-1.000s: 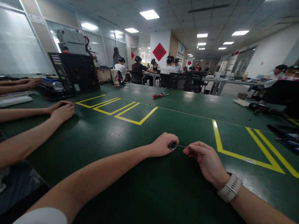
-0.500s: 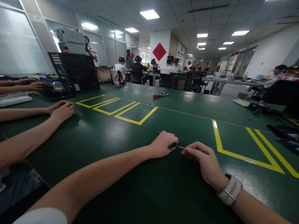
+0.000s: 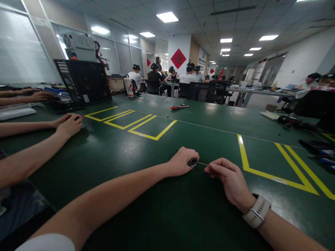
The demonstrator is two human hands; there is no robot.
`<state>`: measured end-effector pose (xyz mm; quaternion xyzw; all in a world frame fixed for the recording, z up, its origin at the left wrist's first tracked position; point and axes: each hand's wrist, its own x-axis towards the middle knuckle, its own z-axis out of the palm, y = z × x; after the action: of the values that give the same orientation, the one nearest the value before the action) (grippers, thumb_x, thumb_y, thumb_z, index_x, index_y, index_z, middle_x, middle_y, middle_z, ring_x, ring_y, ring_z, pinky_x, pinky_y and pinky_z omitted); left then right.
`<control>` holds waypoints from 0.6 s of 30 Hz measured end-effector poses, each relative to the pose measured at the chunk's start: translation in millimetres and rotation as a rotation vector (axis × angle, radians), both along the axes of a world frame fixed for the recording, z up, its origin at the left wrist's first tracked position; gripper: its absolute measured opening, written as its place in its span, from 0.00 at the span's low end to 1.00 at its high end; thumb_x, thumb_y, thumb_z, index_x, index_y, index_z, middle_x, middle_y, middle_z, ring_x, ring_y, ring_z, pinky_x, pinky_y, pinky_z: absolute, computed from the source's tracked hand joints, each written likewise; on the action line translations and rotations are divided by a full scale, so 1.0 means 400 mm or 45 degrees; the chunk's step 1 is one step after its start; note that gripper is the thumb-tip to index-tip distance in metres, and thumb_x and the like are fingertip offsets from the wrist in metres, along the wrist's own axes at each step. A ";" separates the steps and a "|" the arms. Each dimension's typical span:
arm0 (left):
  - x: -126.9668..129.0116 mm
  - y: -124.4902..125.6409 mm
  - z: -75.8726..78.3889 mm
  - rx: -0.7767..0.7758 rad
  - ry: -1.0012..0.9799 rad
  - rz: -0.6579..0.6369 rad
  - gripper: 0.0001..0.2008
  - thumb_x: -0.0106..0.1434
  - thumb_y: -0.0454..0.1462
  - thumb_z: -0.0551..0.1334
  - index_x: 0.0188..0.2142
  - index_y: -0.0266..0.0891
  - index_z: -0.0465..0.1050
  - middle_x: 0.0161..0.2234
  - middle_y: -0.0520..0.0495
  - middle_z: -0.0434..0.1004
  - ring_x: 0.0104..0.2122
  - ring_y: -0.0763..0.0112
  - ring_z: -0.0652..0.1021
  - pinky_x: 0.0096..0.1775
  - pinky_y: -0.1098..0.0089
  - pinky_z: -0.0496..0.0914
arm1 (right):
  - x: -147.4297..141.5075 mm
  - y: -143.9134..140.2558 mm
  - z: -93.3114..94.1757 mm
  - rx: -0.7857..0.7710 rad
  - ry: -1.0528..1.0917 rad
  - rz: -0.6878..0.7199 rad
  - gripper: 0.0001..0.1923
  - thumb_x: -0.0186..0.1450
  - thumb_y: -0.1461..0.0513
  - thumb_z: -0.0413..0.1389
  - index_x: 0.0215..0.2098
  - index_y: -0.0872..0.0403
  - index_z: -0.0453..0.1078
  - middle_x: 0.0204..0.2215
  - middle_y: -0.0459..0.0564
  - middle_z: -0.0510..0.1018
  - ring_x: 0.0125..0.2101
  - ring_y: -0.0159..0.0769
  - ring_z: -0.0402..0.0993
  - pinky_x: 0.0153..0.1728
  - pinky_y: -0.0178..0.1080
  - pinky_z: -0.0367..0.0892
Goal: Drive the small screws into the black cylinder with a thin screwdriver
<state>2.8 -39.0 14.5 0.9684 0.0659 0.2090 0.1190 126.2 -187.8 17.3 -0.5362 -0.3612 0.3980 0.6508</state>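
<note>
Left grip (image 3: 183, 162) clenches a dark cylinder (image 3: 192, 162); right grip (image 3: 208, 167) pinches a thin rod (image 3: 202, 163). Yellow tape (image 3: 143, 135) and a red tool (image 3: 175, 107) lie farther across the desk (image 3: 146, 230), a co-worker's hands (image 3: 69, 125) left.

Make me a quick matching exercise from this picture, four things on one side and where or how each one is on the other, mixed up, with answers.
Things:
1. Left hand
2. Red and dark tool
3. Wristband
4. Right hand

Place or state:
A. pale, worn on the right arm
B. pinching a thin rod-like piece
C. closed around a dark round-ended object
D. lying on the green tabletop, farther off than both hands

Right pairs: 1-C, 2-D, 3-A, 4-B
</note>
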 end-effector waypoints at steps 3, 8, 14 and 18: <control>-0.001 -0.002 0.000 0.074 0.012 0.032 0.02 0.53 0.30 0.56 0.27 0.36 0.66 0.26 0.52 0.67 0.28 0.74 0.68 0.32 0.73 0.58 | -0.007 -0.002 0.001 0.008 -0.143 0.009 0.05 0.54 0.60 0.59 0.26 0.54 0.70 0.26 0.48 0.77 0.30 0.36 0.71 0.33 0.39 0.60; 0.000 -0.001 -0.003 0.101 -0.004 0.015 0.03 0.53 0.29 0.56 0.27 0.36 0.66 0.26 0.52 0.67 0.28 0.74 0.68 0.32 0.73 0.58 | 0.001 0.004 0.012 -0.072 0.085 0.029 0.06 0.51 0.60 0.60 0.25 0.55 0.71 0.25 0.49 0.77 0.30 0.36 0.72 0.33 0.39 0.61; 0.001 0.002 -0.004 0.043 -0.030 -0.010 0.03 0.53 0.29 0.55 0.26 0.36 0.65 0.26 0.53 0.67 0.27 0.75 0.68 0.33 0.73 0.58 | 0.018 0.012 0.005 -0.073 0.225 0.051 0.04 0.51 0.62 0.60 0.24 0.55 0.71 0.23 0.49 0.78 0.28 0.34 0.72 0.32 0.38 0.61; 0.004 0.006 -0.007 -0.022 -0.036 -0.058 0.02 0.53 0.30 0.56 0.26 0.36 0.65 0.25 0.53 0.67 0.27 0.76 0.68 0.33 0.73 0.59 | 0.027 0.015 -0.006 -0.066 0.262 0.080 0.03 0.52 0.63 0.60 0.24 0.56 0.71 0.22 0.49 0.78 0.27 0.33 0.72 0.32 0.37 0.62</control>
<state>4.4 -36.7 11.9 0.9655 0.0439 0.2195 0.1331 136.9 -181.8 14.8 -0.4978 -0.2987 0.4804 0.6575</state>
